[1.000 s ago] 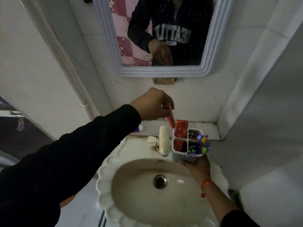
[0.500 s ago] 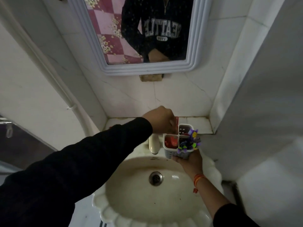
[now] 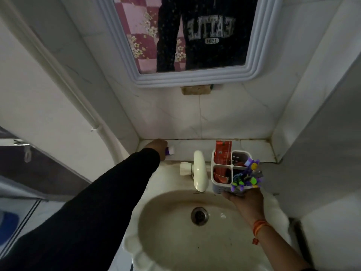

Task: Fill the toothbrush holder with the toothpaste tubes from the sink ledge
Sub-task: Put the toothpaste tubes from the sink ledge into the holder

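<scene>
My right hand (image 3: 247, 200) holds a white four-compartment toothbrush holder (image 3: 218, 185) from below, over the basin's right rim. A tall red toothpaste tube (image 3: 223, 151) stands in its back left compartment, another red tube (image 3: 220, 176) lies in the front left one, and purple and green toothbrushes (image 3: 247, 176) fill the front right. My left hand (image 3: 157, 146) is at the left end of the tiled sink ledge (image 3: 254, 151), its fingers closed around a purple toothpaste tube (image 3: 170, 150) with a white cap that lies there.
A cream tap (image 3: 199, 171) stands between my hands at the back of the scalloped basin (image 3: 148, 212) with its drain (image 3: 199, 216). A framed mirror (image 3: 195, 79) hangs above. A white pipe (image 3: 64, 75) runs down the left wall. The right wall stands close.
My left hand let the red tube go into the holder and moved left to the purple tube on the ledge. The holder stayed in my right hand.
</scene>
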`<state>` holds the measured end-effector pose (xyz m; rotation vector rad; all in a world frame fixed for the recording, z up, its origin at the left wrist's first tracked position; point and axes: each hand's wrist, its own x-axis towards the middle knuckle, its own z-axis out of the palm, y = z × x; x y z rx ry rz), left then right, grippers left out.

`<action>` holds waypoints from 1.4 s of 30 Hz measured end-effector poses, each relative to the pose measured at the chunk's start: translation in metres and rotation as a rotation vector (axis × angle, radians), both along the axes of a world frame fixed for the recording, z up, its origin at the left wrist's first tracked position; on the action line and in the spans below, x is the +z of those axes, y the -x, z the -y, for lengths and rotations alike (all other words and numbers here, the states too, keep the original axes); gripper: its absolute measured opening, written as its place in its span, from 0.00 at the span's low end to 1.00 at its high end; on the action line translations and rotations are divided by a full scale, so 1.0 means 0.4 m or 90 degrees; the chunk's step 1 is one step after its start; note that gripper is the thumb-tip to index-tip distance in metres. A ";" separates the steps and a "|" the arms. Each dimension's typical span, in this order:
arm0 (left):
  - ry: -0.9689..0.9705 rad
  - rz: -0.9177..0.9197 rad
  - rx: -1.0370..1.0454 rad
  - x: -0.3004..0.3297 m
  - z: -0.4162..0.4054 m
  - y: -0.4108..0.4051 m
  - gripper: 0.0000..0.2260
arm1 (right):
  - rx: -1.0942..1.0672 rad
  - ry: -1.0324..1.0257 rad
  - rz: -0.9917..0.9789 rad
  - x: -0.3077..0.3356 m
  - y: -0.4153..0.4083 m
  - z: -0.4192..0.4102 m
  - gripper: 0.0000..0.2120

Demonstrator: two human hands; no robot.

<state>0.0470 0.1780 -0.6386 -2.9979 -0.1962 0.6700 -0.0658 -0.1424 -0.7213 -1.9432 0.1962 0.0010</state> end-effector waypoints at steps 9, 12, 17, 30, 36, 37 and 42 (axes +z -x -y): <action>-0.060 -0.017 -0.057 -0.026 -0.004 -0.020 0.19 | 0.024 -0.006 0.020 0.015 0.006 -0.002 0.24; -0.015 -0.017 -0.083 0.032 0.012 -0.015 0.24 | 0.023 0.011 0.018 0.014 0.005 -0.002 0.25; 0.028 0.018 -0.152 0.208 0.097 0.007 0.23 | 0.020 0.022 0.022 0.014 0.003 -0.002 0.28; 0.062 0.029 -0.421 0.447 0.422 0.099 0.21 | 0.018 0.008 0.014 -0.012 0.002 0.005 0.34; 0.047 0.010 -0.414 0.378 0.490 0.114 0.14 | 0.007 -0.011 -0.012 -0.035 -0.008 0.011 0.33; 0.050 0.014 -0.410 0.368 0.491 0.116 0.14 | 0.007 -0.015 -0.009 -0.036 -0.009 0.010 0.33; 0.066 0.048 -0.407 0.324 0.506 0.126 0.11 | 0.002 -0.024 -0.001 -0.047 -0.013 0.005 0.35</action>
